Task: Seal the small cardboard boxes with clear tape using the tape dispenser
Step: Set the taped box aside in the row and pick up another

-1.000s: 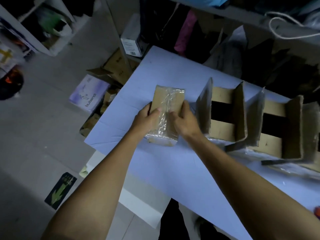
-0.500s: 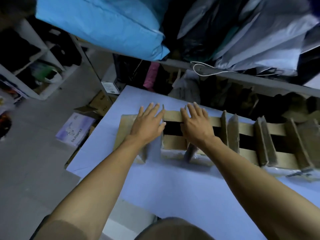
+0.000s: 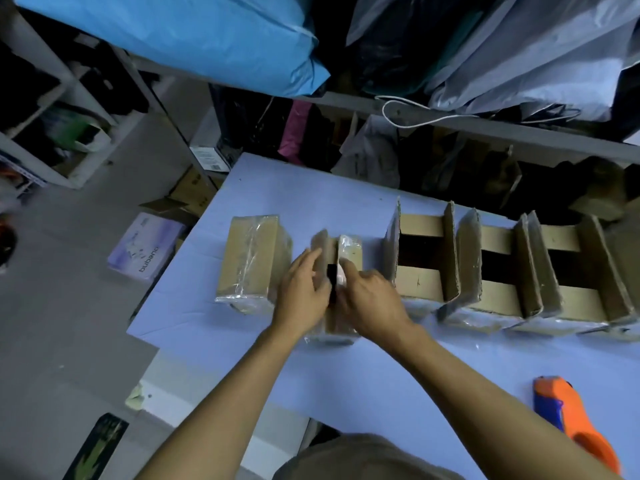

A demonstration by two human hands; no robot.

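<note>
A sealed, tape-wrapped cardboard box [image 3: 251,259] lies at the left of the pale blue table [image 3: 346,375]. Right beside it stands a small box [image 3: 349,249] whose two top flaps are almost folded together. My left hand [image 3: 303,294] presses the left flap inward and my right hand [image 3: 372,299] presses the right flap, fingers fairly straight. A dark gap shows between the flaps. The orange and blue tape dispenser [image 3: 571,417] lies at the table's near right, away from both hands.
Several open boxes [image 3: 420,258] with upright flaps stand in a row to the right. Behind the table runs a shelf [image 3: 450,123] loaded with bags and a blue sack [image 3: 194,32]. On the floor at left lies a white carton [image 3: 145,247] with more cardboard.
The sealed box was set down at the left. My hands moved onto the following open box and have pushed its flaps nearly together. The camera tilted up, then settled.
</note>
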